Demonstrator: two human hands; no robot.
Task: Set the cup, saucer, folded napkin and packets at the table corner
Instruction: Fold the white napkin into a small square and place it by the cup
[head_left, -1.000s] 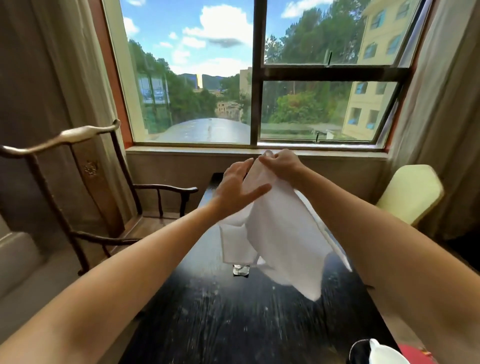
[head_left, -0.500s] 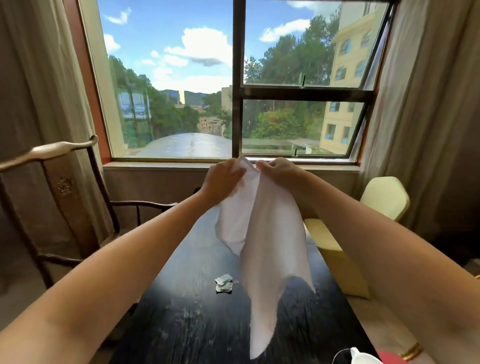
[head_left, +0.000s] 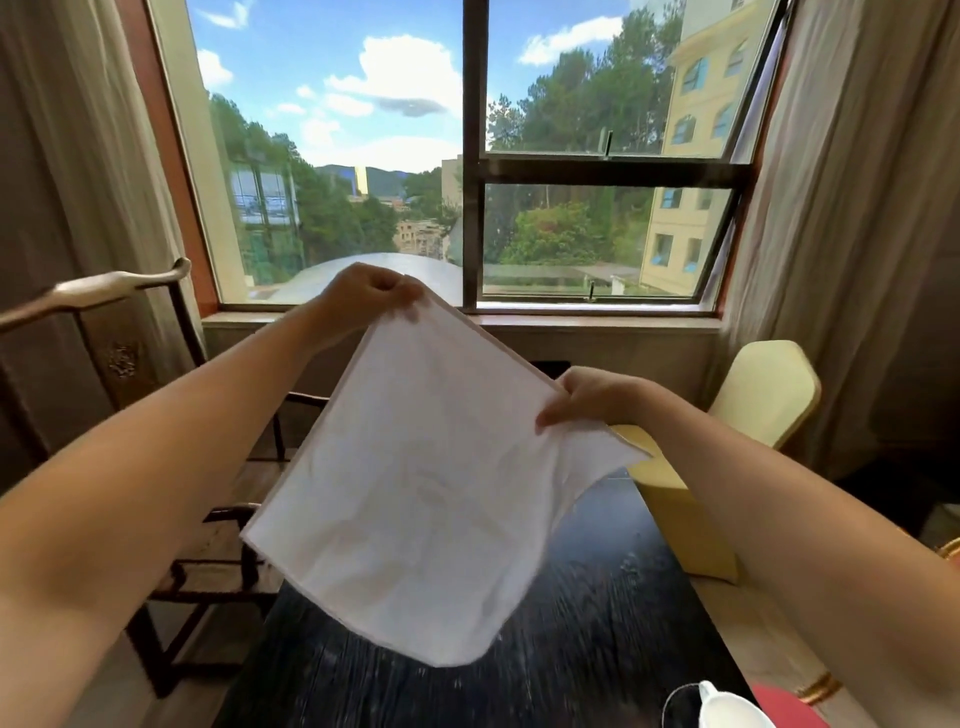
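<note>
1. One white cloth napkin (head_left: 415, 493), square and fully unfolded, with a narrow hemmed border and a soft, faintly creased weave. It hangs in the air above the table, tilted, with two corners held and the lower edge drooping in a rounded curve.
2. Two bare hands. The left hand (head_left: 371, 293) is closed, pinching the napkin's upper corner. The right hand (head_left: 587, 397) is closed on the right-hand corner, thumb on the near face and fingers behind the cloth.
3. One dark table (head_left: 597, 639), a long rectangle with a glossy black top and visible streaked grain. The napkin does not touch it.
4. One white glazed vessel (head_left: 727, 709) at the bottom edge of the view, on the table's near right; it is cropped, so cup or jug cannot be told.
5. Two chairs: one dark wooden armchair (head_left: 104, 291) at left with a curved, polished top rail; one pale yellow upholstered chair (head_left: 763, 389) at right with an angular back.
6. One large window (head_left: 472, 156) with a dark frame, and beige curtains (head_left: 857, 208) on both sides.
</note>
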